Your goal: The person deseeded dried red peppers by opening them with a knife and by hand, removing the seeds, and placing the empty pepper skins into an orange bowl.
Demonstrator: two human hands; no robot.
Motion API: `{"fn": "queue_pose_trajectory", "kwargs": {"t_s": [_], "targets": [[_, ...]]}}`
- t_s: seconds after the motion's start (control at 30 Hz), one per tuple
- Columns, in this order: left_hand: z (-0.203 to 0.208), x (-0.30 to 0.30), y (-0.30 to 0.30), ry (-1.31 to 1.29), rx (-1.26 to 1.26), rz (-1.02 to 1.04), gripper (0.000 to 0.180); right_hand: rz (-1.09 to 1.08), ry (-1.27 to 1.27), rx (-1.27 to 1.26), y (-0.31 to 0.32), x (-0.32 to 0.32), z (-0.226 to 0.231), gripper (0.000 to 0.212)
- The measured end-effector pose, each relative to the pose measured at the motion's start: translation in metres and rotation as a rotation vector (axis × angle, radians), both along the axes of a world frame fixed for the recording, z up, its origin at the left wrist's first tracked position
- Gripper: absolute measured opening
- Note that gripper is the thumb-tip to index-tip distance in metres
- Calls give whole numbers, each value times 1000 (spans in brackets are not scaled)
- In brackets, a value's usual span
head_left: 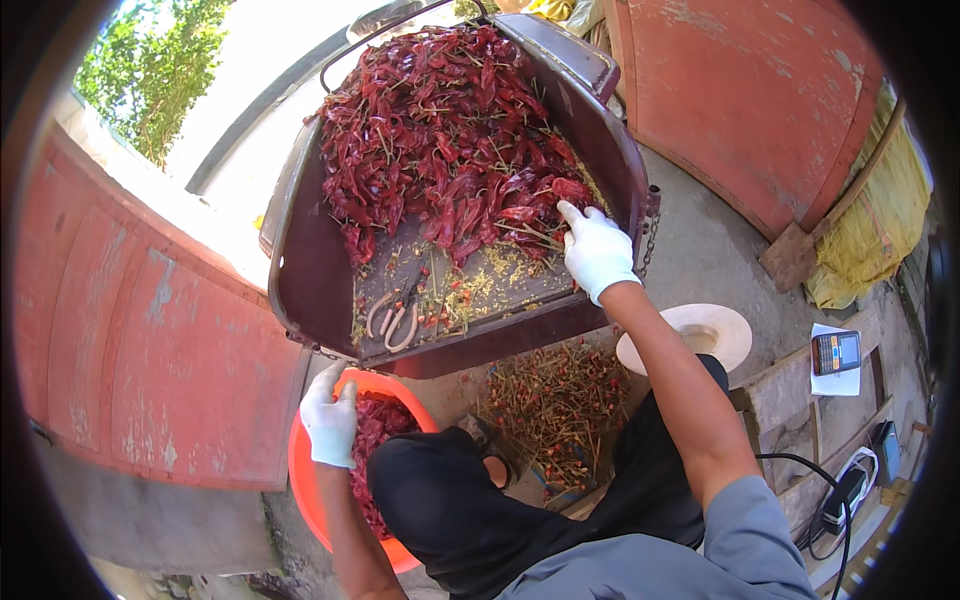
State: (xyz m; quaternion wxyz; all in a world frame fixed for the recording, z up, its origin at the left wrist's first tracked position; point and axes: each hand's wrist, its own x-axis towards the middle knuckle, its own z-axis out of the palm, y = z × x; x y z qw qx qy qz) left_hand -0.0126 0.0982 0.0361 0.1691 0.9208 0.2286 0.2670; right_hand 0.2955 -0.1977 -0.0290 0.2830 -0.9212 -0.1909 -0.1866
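A large heap of dried red chilies (440, 130) fills the back of a dark maroon cart bed (470, 348). My right hand (600, 252), in a white glove, reaches to the right side of this heap, fingers apart against the chilies and their stems. Over the rim of an orange tub (303, 455) is my left hand (329, 420), also gloved, its thumb and forefinger spread with nothing visible between them. Red chili pieces (380, 425) lie inside the tub. Scissors with pale pink handles (400, 328) rest on the cart floor among scattered yellow seeds (480, 290).
Cut stems (560, 405) are piled on the ground below the cart, near my knees. A pale round hat-like object (725, 335) sits under my right forearm. Wooden slats at right carry a handheld device (836, 352) on paper. Red metal panels (150, 340) flank the cart.
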Motion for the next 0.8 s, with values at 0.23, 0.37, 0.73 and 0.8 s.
{"fn": "queue_pose_trajectory", "kwargs": {"t_s": [0.23, 0.37, 0.73, 0.8], "targets": [[11, 131, -90, -72, 89, -415, 31, 199, 21, -97, 18, -7, -22, 29], [-13, 166, -105, -83, 90, -501, 29, 238, 71, 157, 17, -7, -4, 23], [-20, 190, -109, -162, -60, -464, 26, 334, 478, 970, 11, 5, 22, 19], [-17, 191, -110, -162, -103, -453, 25, 305, 558, 1004, 11, 6, 27, 20]]}}
